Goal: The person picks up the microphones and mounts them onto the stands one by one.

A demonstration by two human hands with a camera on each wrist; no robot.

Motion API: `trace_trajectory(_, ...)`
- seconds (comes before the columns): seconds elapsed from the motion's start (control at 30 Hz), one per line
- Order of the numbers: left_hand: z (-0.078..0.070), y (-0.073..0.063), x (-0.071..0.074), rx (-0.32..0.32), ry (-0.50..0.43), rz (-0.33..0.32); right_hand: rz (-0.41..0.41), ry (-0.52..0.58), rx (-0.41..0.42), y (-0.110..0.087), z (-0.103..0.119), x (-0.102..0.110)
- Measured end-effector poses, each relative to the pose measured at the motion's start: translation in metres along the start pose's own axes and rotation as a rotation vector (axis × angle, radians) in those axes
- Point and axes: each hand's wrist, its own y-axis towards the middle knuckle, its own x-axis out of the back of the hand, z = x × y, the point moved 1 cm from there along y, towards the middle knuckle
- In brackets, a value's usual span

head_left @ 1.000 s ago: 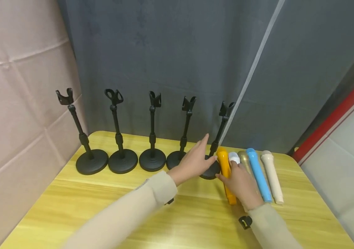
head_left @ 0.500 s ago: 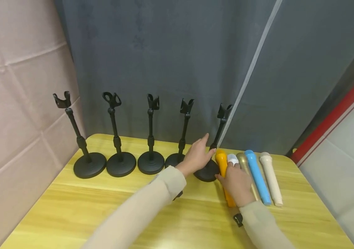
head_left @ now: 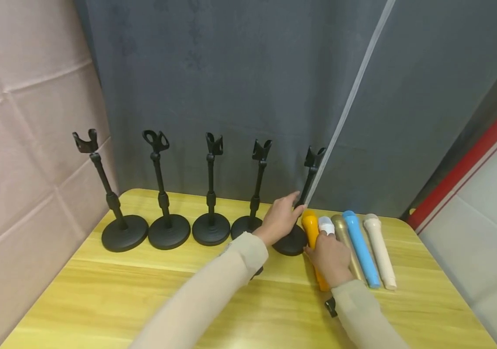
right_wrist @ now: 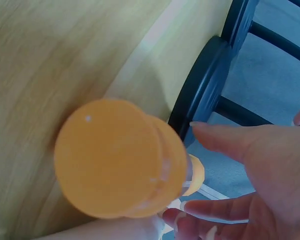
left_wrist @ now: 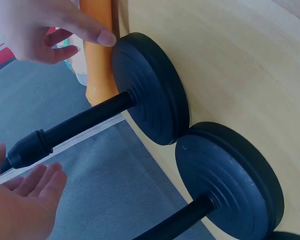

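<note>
My left hand (head_left: 280, 220) is at the pole of the rightmost black microphone stand (head_left: 291, 242). In the left wrist view its fingers (left_wrist: 42, 182) curve loosely beside the pole, and a gap shows between them and it. Over the orange microphone (head_left: 310, 222) and the white microphone (head_left: 326, 224) hovers my right hand (head_left: 331, 257), hiding most of the white one. In the right wrist view its thumb (right_wrist: 225, 137) points at the stand's base, and the fingers are spread past the orange microphone. A gold microphone (head_left: 341, 228) lies just right of it.
A blue microphone (head_left: 361, 249) and a cream microphone (head_left: 380, 249) lie farther right. Several more black stands, including the leftmost stand (head_left: 125, 232), line the back of the wooden table (head_left: 100, 295). A grey curtain (head_left: 231, 72) hangs behind.
My left hand has shifted slightly right to the rightmost stand's pole, its fingers bending a little. My right hand has moved slightly left and nearer the orange microphone, uncovering more of the gold one.
</note>
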Motion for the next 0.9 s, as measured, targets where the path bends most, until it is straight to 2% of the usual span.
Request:
trace_trajectory(0.2, 0.003, 0.002, -0.003, -0.016, -0.029, 0.003, 0.027, 0.005, -0.016, 0.002, 0.001, -0.003)
trace_trajectory(0.6, 0.008, 0.003, -0.005, 0.012, 0.019, 0.032, 0.06, 0.004, -0.01, 0.004, -0.002, -0.012)
trace_trajectory(0.9, 0.008, 0.002, -0.009, 0.028, 0.017, 0.026, 0.042, 0.103, -0.015, 0.007, -0.008, -0.017)
